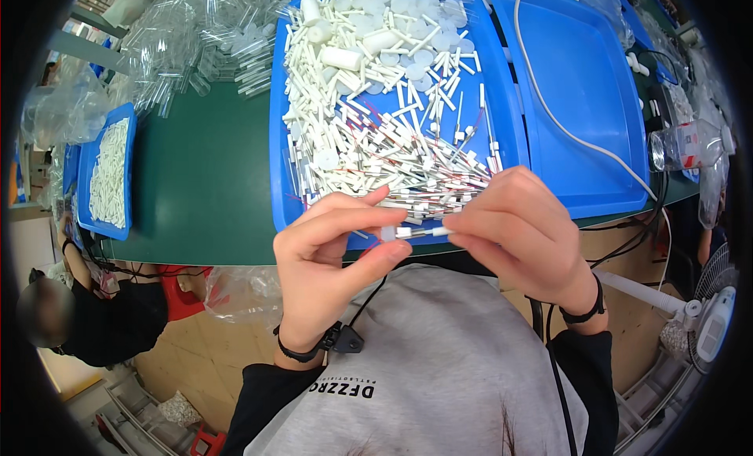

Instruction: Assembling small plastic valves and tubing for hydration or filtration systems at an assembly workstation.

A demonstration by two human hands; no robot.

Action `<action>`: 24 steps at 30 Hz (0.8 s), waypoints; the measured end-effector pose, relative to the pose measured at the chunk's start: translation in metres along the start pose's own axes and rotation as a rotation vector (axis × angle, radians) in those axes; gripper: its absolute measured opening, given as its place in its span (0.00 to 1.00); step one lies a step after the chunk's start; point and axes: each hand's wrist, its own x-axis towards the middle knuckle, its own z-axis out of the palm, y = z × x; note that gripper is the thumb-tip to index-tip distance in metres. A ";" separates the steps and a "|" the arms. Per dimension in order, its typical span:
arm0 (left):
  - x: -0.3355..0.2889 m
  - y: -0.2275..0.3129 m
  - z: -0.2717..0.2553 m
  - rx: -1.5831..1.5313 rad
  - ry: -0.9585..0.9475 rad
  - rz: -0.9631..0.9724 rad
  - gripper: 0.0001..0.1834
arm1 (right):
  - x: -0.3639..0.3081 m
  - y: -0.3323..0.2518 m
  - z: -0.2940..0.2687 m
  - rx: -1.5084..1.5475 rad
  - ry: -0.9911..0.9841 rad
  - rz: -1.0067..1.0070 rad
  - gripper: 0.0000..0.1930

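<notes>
Clearly, the slim part [420,232] has three sections — a whitish block at its left end, silvery metal along the middle, a white sleeve at its right. It lies crosswise over the near edge of the large blue tray [278,166], the left hand [328,248] pinching the block, the right hand [524,230] clamping the sleeve between thumb and fingertips.

Table [204,174]: dark green from here
Middle: big blue tray [510,134]
Right: another blue tray [600,87]
Left: small blue tray [110,230]
Far side: heaped clear tubes [251,70]
</notes>
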 end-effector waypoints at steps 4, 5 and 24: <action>0.001 0.001 0.004 -0.002 -0.066 0.034 0.18 | 0.000 -0.005 0.005 0.063 0.037 0.035 0.13; 0.001 0.001 0.005 0.009 -0.072 0.048 0.19 | 0.000 -0.005 0.005 0.087 0.045 0.071 0.12; 0.012 0.013 0.021 0.209 -0.154 0.064 0.21 | -0.019 -0.008 -0.008 0.218 0.142 0.368 0.09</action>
